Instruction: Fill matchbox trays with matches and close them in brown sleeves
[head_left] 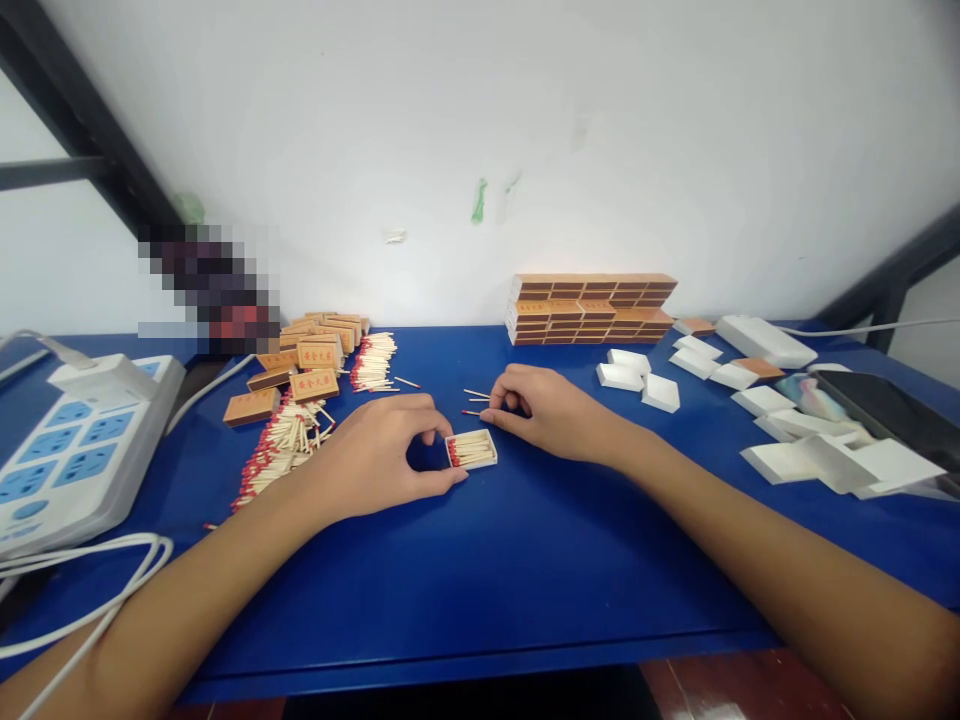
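Observation:
A small white matchbox tray (pixel 491 460) with red-tipped matches lying in it sits on the blue table. My left hand (pixel 382 450) steadies it at its left end, fingers behind and thumb at the near corner. To the right of the tray, my right hand (pixel 536 405) has its fingertips closed together over a few loose matches (pixel 474 396). At least one red tip sticks out to the left from the fingers; the matches' other ends are hidden by them. Left of and behind my left hand lie heaps of matches (pixel 281 445), partly covered by my forearm.
Orange matchboxes (pixel 315 384) are piled at the back left, with a neat stack of matchboxes (pixel 592 310) against the wall. White trays (pixel 661 392) lie scattered rightward, near a dark phone (pixel 892 405). A power strip (pixel 90 440) and white cables (pixel 112 605) occupy the left.

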